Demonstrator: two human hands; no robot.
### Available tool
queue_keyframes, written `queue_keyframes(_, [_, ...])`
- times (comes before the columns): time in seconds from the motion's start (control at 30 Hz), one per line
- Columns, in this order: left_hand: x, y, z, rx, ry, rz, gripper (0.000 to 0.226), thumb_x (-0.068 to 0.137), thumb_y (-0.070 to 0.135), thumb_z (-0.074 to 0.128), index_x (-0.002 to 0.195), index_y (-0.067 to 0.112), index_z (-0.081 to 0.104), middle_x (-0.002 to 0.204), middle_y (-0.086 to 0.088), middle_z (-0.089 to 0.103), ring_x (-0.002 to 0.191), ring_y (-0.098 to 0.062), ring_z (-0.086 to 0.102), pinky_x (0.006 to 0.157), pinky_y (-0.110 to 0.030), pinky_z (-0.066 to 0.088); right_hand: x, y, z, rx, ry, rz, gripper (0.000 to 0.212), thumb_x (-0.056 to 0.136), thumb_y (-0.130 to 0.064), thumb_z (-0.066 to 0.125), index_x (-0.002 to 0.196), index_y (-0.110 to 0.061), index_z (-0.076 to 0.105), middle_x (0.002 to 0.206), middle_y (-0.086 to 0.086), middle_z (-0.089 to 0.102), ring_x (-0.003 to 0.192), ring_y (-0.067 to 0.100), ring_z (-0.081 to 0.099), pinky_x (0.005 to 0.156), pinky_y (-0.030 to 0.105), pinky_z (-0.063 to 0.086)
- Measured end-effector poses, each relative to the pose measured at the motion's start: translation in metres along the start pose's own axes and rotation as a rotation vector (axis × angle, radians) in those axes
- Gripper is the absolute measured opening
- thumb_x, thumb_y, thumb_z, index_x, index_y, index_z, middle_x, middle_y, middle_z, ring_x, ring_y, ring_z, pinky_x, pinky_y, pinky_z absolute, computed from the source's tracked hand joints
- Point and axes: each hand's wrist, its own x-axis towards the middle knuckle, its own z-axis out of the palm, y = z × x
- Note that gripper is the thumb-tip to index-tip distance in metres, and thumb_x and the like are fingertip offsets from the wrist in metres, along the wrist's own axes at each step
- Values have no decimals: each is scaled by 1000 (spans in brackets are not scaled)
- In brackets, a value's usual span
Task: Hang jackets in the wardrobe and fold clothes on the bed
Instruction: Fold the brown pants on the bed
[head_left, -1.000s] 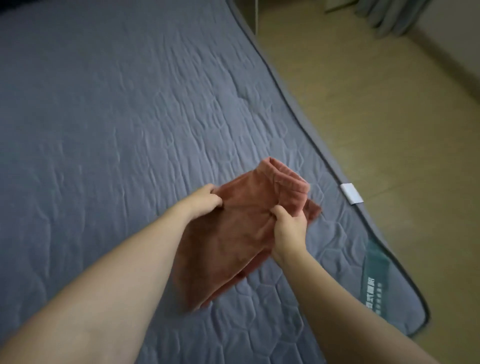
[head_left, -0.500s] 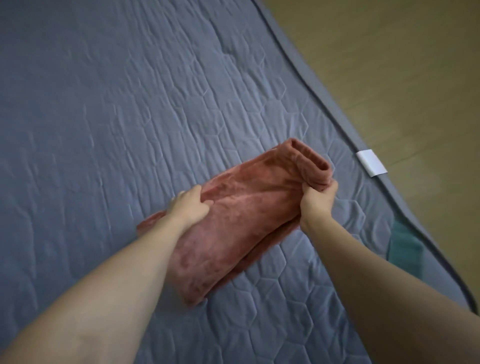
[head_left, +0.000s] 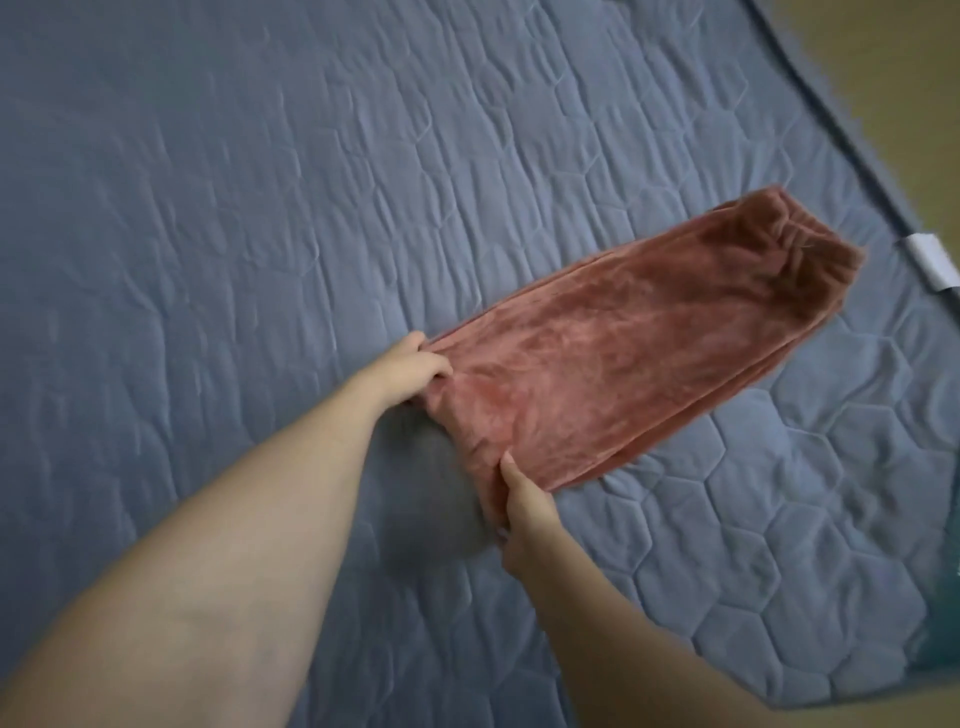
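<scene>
Head view: the far end of the one pink garment (head_left: 649, 353) is blurred, perhaps a waistband. It lies stretched across the grey bed (head_left: 260, 208). Two hands: the left hand (head_left: 415, 371) grips its near corner, fingers partly hidden; the right hand (head_left: 524, 512) pinches the near edge. One white tag (head_left: 935, 262) sits at the bed's edge.

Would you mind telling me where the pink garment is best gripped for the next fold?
Probably at the far gathered end, coming from the floor side. The pink garment lies as a long strip on the bed, and the left hand and right hand already pinch the near corners, leaving that end free.
</scene>
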Motion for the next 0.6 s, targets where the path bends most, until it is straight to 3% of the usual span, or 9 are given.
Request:
queue_keyframes(0.07, [-13,-17,-6,-57,26,36,28,59,30,63,80,13,58,74,0,65,66,-18,60,48,-18,42,-6,17,4,-76,-23,44,43,92,-33,64,126,-10,57,119,14,66,109,31,62,100,48,47])
queue_keyframes(0.13, [-36,-56,-23,-5,52,3,15,70,25,62,79,14,59,75,-2,66,62,-17,61,44,-19,39,-26,46,13,-147,-46,115,38,95,-31,60,119,-2,58,97,13,68,94,38,63,89,46,50])
queue_keyframes(0.23, [-83,-123,-64,236,80,-117,32,79,31,57,106,14,63,112,-14,67,94,-28,65,75,-32,52,-73,103,28,-199,-132,268,41,94,-28,58,120,4,56,69,8,63,65,27,55,64,35,46])
queue_keyframes(0.27, [-101,-142,-80,336,102,-148,40,83,33,54,118,15,59,124,-15,63,107,-31,62,87,-35,51,-89,121,35,-214,-164,332,36,93,-29,58,114,0,59,69,9,67,67,26,58,63,36,48])
queue_keyframes(0.33, [-133,-163,-110,392,124,-176,41,89,33,50,129,22,50,128,-15,60,105,-30,61,84,-33,48,-120,145,50,-187,-185,422,34,91,-31,59,115,-6,59,88,13,71,76,27,62,62,39,51])
queue_keyframes(0.4, [-156,-155,-130,289,58,-177,52,94,27,49,145,31,35,106,-16,66,73,-25,64,61,-26,46,-146,144,64,-77,-143,412,40,91,-29,59,127,-11,53,107,15,66,82,29,62,58,39,52])
queue_keyframes(0.47, [-169,-122,-144,193,-4,-180,63,97,25,47,151,41,18,72,-12,62,41,-18,53,40,-20,39,-160,123,67,45,-28,293,46,92,-24,57,134,-20,42,109,14,61,79,32,61,52,39,56])
queue_keyframes(0.53, [-170,-75,-145,153,-47,-134,54,101,25,40,149,41,23,64,-12,56,37,-15,48,36,-15,35,-163,83,60,129,47,131,45,95,-20,51,133,-37,33,112,11,52,79,34,59,47,42,56])
queue_keyframes(0.6, [-166,-22,-134,102,-124,-106,37,104,27,32,138,37,39,68,-11,54,43,-15,46,39,-16,37,-162,37,47,205,8,89,34,98,-20,43,127,-37,39,114,11,51,76,34,61,43,39,55])
